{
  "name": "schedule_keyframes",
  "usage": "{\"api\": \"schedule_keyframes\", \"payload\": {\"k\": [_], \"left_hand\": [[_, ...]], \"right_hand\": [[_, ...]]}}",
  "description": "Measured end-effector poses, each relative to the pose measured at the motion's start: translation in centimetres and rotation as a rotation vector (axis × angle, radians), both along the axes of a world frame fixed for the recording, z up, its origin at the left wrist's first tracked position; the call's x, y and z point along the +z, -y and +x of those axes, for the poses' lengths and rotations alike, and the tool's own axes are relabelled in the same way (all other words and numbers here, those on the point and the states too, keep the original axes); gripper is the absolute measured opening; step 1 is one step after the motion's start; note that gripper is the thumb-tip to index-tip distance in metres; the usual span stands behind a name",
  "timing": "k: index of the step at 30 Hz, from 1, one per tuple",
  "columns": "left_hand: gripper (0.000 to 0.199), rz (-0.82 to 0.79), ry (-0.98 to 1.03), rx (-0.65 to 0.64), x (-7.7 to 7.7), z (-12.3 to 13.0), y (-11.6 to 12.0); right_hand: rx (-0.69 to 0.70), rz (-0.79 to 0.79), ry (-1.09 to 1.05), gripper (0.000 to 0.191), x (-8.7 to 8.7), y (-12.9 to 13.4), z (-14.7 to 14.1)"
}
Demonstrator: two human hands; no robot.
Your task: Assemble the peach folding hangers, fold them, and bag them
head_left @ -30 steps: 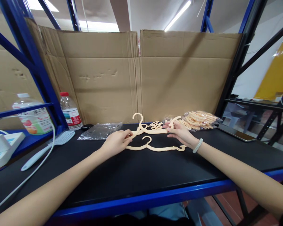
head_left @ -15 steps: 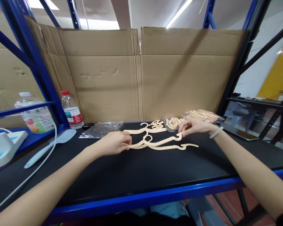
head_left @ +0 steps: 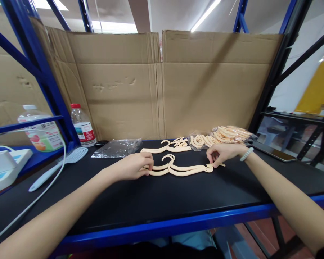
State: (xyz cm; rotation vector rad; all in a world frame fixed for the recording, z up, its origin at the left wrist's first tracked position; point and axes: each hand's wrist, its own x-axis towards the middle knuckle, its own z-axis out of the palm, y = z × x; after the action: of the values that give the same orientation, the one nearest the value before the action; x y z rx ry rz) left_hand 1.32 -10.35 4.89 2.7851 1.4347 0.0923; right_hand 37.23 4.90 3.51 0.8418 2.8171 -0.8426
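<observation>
Two cream hangers point(head_left: 186, 172) lie close together on the black table, one partly over the other, their hooks side by side. My left hand point(head_left: 137, 166) is closed on their left ends, which its fingers partly hide. At the right ends, my right hand point(head_left: 224, 154) pinches a small cream end piece; its fingertips cover part of it. Behind them lies another cream hanger point(head_left: 153, 150), with a small pile of cream clips point(head_left: 180, 142) beside its hook.
Clear bags of cream parts point(head_left: 229, 133) lie at the back right, near a phone point(head_left: 272, 151). Left are an empty plastic bag point(head_left: 117, 148), a red-capped bottle point(head_left: 82, 126), a hairbrush point(head_left: 75, 155), a white cable and a power strip point(head_left: 16, 163). Cardboard point(head_left: 118, 86) stands behind.
The hanger between my hands has come down nearer the table and lines up with the other one. My right hand has moved slightly right and down, my left hand slightly right.
</observation>
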Motion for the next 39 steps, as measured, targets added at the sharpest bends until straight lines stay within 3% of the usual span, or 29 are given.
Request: {"api": "schedule_keyframes", "payload": {"k": [5, 9, 21, 26, 31, 39], "left_hand": [[0.006, -0.026, 0.046, -0.007, -0.2, -0.1, -0.5], [0.006, 0.005, 0.079, 0.027, -0.8, -0.3, -0.9], [0.010, 0.025, 0.117, 0.051, -1.3, -1.0, -1.5], [0.011, 0.006, 0.114, 0.052, -1.0, -1.1, -1.4], [0.014, 0.007, 0.118, 0.047, -0.7, -1.1, -1.2], [0.013, 0.007, 0.107, 0.036, -0.5, -1.3, -1.4]], "right_hand": [[-0.092, -0.038, -0.024, 0.029, -0.5, -0.4, 0.0], [-0.149, 0.033, -0.071, 0.030, -0.9, -0.9, -0.2], [-0.182, 0.110, -0.122, 0.024, -1.4, -1.2, -0.7], [-0.136, 0.247, -0.094, 0.025, -0.4, -0.4, -0.3], [-0.103, 0.253, -0.200, 0.033, 0.7, 1.3, -1.0], [0.054, 0.299, -0.363, 0.027, -2.1, 2.4, -4.7]]}}
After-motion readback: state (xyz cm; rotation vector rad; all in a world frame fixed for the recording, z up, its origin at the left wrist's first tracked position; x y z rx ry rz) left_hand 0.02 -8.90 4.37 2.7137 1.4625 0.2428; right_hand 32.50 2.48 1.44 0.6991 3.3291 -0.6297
